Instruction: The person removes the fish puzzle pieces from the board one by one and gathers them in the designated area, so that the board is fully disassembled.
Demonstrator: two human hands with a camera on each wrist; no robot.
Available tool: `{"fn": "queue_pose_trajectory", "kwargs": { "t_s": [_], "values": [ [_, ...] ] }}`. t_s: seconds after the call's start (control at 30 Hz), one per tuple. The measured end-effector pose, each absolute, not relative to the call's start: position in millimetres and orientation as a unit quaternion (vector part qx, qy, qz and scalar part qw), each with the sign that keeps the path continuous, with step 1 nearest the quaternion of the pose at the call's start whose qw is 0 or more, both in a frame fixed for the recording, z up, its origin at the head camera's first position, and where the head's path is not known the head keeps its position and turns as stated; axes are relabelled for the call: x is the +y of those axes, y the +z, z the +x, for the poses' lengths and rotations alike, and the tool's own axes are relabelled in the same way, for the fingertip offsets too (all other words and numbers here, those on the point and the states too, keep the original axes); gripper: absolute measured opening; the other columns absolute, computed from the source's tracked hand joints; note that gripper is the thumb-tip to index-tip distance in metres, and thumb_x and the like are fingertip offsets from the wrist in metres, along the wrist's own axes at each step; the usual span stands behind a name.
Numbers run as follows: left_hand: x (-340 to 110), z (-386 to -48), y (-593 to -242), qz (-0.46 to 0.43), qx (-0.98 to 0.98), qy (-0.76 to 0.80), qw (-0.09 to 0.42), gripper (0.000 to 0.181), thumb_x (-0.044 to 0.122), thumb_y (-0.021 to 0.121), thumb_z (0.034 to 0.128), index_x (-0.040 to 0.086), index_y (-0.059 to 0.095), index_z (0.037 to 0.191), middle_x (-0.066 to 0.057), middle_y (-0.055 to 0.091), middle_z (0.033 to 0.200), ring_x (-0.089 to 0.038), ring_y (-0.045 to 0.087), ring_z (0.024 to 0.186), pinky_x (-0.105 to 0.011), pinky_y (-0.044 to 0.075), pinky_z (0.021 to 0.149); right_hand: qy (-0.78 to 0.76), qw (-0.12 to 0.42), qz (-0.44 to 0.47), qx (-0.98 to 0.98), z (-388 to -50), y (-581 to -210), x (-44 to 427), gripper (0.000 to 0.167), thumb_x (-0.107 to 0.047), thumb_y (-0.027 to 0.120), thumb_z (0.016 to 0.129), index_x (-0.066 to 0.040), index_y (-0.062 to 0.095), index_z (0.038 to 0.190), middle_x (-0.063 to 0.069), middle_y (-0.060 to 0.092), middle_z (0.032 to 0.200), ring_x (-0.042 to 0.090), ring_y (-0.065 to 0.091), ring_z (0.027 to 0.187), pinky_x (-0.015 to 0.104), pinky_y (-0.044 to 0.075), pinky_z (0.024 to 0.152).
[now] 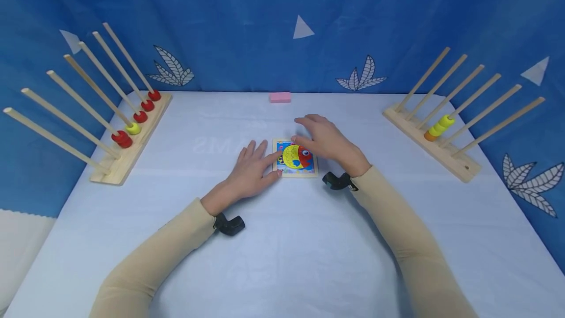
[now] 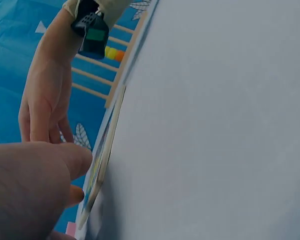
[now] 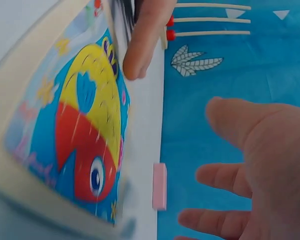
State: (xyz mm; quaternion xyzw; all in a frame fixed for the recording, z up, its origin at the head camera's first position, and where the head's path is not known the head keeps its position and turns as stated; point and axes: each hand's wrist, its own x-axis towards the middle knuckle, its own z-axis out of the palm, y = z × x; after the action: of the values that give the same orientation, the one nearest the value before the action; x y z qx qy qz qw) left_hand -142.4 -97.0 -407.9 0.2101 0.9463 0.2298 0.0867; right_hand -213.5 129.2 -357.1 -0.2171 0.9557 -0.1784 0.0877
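- The left hand [image 1: 249, 171] is spread at the fish board's [image 1: 292, 157] left edge, nothing clamped, perhaps for steadying.
- The board is centred between both hands, apparently for reach.
- The right hand [image 1: 327, 137] is held near it, fingers apart.

Left hand [image 1: 250, 171] at left edge of fish board [image 1: 291, 158], fingers spread. Right hand [image 1: 325, 137] raised by board's far right corner, fingers extended. Both forearms [image 1: 163, 251] slant in from board's near side.

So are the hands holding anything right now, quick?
Left hand: open, fingers spread, by the fish picture.
Right hand: open, holding nothing, beside the picture too.
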Motion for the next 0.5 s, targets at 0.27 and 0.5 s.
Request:
{"fn": "queue_pose_trajectory", "kwargs": {
  "t_s": [0.27,0.5],
  "values": [
    [-98.4,-144.5,-417.4,0.215,0.949,0.225,0.056,0.057,0.039,0.059,0.0999,0.019,0.050,0.152,-0.025,0.027,0.166,-0.054,0.014,0.154,-0.073,0.013,0.121,-0.189,0.121,-0.220,0.949,-222.2,-357.0,100.2,0.054,-0.033,0.072,0.094,-0.011,0.059,0.142,0.016,0.060,0.140,0.030,0.057,0.127,0.048,0.052,0.106],
    [-99.1,-143.8,-421.3,0.217,0.947,0.229,0.055,0.055,0.039,0.058,0.1005,0.019,0.051,0.152,-0.025,0.027,0.166,-0.054,0.013,0.155,-0.072,0.012,0.122,-0.202,0.156,-0.215,0.943,-226.1,-367.2,83.2,0.043,-0.027,0.072,0.095,-0.011,0.064,0.134,0.013,0.070,0.122,0.026,0.063,0.108,0.040,0.055,0.100]
  ]
}}
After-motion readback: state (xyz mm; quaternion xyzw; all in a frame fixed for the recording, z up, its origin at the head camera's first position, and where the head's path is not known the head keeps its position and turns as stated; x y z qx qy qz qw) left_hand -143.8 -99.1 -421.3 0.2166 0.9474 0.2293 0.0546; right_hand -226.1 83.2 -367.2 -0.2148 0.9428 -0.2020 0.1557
